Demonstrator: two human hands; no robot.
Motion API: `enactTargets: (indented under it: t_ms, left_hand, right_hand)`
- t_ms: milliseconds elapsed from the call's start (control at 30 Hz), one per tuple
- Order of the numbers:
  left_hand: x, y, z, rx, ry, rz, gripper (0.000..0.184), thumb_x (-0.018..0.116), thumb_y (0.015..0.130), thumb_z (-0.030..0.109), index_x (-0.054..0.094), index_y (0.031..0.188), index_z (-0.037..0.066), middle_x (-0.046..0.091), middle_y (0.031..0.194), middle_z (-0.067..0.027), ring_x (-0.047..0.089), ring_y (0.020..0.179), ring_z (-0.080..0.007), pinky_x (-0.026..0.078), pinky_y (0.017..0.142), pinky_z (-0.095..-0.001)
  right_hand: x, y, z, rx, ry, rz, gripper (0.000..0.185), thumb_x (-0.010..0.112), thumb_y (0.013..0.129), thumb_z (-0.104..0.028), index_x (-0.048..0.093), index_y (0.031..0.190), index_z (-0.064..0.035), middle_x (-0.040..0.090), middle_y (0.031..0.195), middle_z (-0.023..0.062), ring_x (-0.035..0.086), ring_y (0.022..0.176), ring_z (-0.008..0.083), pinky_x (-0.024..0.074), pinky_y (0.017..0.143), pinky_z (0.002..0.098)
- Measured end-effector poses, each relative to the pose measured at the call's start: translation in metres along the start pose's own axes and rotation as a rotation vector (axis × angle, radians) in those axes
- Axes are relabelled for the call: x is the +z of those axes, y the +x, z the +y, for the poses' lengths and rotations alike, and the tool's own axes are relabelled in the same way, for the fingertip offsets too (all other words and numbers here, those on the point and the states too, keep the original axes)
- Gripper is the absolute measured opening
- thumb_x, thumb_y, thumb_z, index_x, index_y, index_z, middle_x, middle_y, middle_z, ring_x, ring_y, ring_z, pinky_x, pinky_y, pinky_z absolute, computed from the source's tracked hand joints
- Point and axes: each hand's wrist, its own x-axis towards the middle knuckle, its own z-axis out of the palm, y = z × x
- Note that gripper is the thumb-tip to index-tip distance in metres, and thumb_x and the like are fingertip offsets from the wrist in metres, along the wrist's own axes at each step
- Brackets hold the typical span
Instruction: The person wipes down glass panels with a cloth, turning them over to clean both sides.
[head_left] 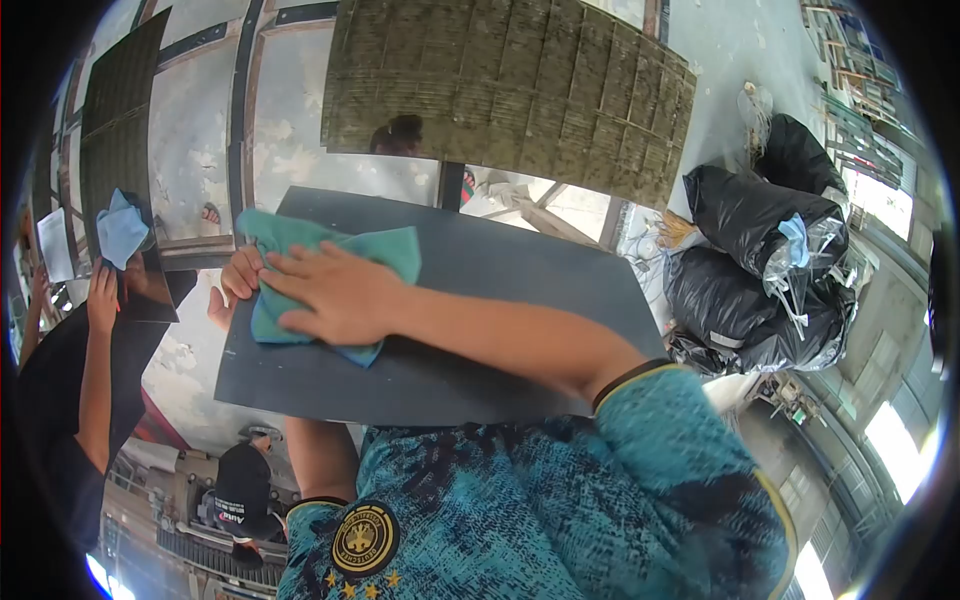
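A dark grey flat panel [520, 290] lies tilted in front of my body, its near edge by my shirt. My left hand [240, 280] grips the panel's left edge, fingers curled over the top; the left forearm passes beneath the panel. A green cloth [390, 250] is spread on the panel's left part, bunched at its upper left corner. On the cloth, my right hand [340, 295] lies flat with fingers stretched out and a little apart, pressing it to the surface.
Ahead stands a large glossy panel [500, 90] with ribbed reflections. Full black bags [750, 260] are piled at the right. On the left, another person's hand [102, 295] is by a blue cloth [122, 230] on a second glossy panel [120, 130]. A person in black [243, 490] is farther off.
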Motion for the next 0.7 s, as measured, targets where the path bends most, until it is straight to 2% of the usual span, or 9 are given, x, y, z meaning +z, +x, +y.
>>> enactTargets:
  t_ms: [100,133,200,267,367,433,500,567,700]
  left_hand:
    - [0.002,-0.011,-0.008,0.096,0.052,0.041,0.031,0.040,0.085,0.031,0.033,0.059,0.014,0.035,0.066,-0.0033,0.043,0.080,-0.0195,0.035,0.105,-0.0390]
    - [0.016,-0.018,-0.016,0.135,-0.073,0.175,0.031,0.044,0.084,0.030,0.033,0.059,0.014,0.036,0.065,-0.0037,0.044,0.079,-0.0207,0.036,0.105,-0.0409]
    - [0.012,-0.022,-0.018,0.137,-0.119,0.193,0.031,0.046,0.083,0.029,0.034,0.058,0.014,0.038,0.065,-0.0042,0.045,0.079,-0.0218,0.036,0.105,-0.0415]
    - [0.005,-0.026,-0.011,0.131,-0.086,0.260,0.032,0.048,0.082,0.029,0.035,0.057,0.013,0.042,0.064,-0.0051,0.047,0.078,-0.0236,0.036,0.105,-0.0419]
    - [0.004,-0.016,-0.011,0.119,-0.095,0.067,0.035,0.045,0.085,0.030,0.042,0.056,0.012,0.046,0.063,-0.0042,0.048,0.083,-0.0215,0.034,0.106,-0.0384]
    - [0.007,-0.006,-0.011,0.129,-0.029,0.034,0.034,0.045,0.084,0.031,0.041,0.056,0.013,0.045,0.063,-0.0045,0.047,0.083,-0.0215,0.033,0.106,-0.0389]
    - [-0.001,-0.001,-0.012,0.171,0.117,0.016,0.034,0.046,0.083,0.032,0.037,0.055,0.013,0.042,0.064,-0.0055,0.046,0.081,-0.0225,0.033,0.106,-0.0401]
    - [-0.019,0.002,-0.007,0.143,0.139,-0.074,0.035,0.045,0.083,0.033,0.039,0.055,0.013,0.043,0.063,-0.0055,0.045,0.082,-0.0224,0.031,0.106,-0.0394]
    - [-0.024,0.008,-0.005,0.172,0.187,-0.169,0.036,0.045,0.083,0.034,0.042,0.055,0.013,0.045,0.063,-0.0057,0.044,0.081,-0.0225,0.030,0.103,-0.0380]
  right_hand:
    - [-0.016,-0.022,0.025,0.055,-0.014,-0.108,0.060,0.049,0.097,-0.043,0.043,0.144,-0.0071,0.039,0.151,0.0162,0.038,0.139,0.0332,0.0283,0.115,0.0466]
    - [-0.025,-0.047,0.058,0.130,-0.027,-0.095,0.058,0.050,0.096,-0.042,0.044,0.144,-0.0083,0.040,0.152,0.0149,0.038,0.139,0.0316,0.0295,0.115,0.0444]
    - [-0.058,-0.116,0.101,0.449,-0.157,-0.081,0.055,0.048,0.098,-0.042,0.048,0.142,-0.0092,0.043,0.150,0.0122,0.039,0.139,0.0293,0.0310,0.115,0.0408]
    - [-0.097,-0.175,0.112,0.580,-0.260,-0.166,0.058,0.045,0.099,-0.041,0.040,0.147,-0.0083,0.039,0.152,0.0163,0.033,0.142,0.0320,0.0258,0.117,0.0425]
    - [-0.096,-0.179,0.101,0.710,-0.244,-0.274,0.059,0.041,0.101,-0.040,0.035,0.150,-0.0072,0.034,0.154,0.0178,0.029,0.144,0.0348,0.0228,0.118,0.0428]
    - [-0.065,-0.133,0.087,0.483,-0.199,-0.268,0.059,0.037,0.102,-0.041,0.033,0.150,-0.0065,0.031,0.156,0.0175,0.026,0.145,0.0361,0.0213,0.119,0.0436]
    - [-0.051,-0.060,0.067,0.148,-0.153,-0.257,0.061,0.034,0.103,-0.042,0.027,0.153,-0.0068,0.029,0.157,0.0149,0.022,0.147,0.0315,0.0176,0.121,0.0409]
    - [-0.027,0.005,0.071,0.016,-0.026,-0.250,0.061,0.032,0.104,-0.042,0.027,0.153,-0.0060,0.028,0.157,0.0169,0.023,0.147,0.0321,0.0179,0.121,0.0409]
    - [0.008,0.069,0.101,0.261,-0.006,-0.173,0.061,0.032,0.103,-0.042,0.028,0.151,-0.0047,0.028,0.157,0.0168,0.027,0.144,0.0351,0.0228,0.118,0.0453]
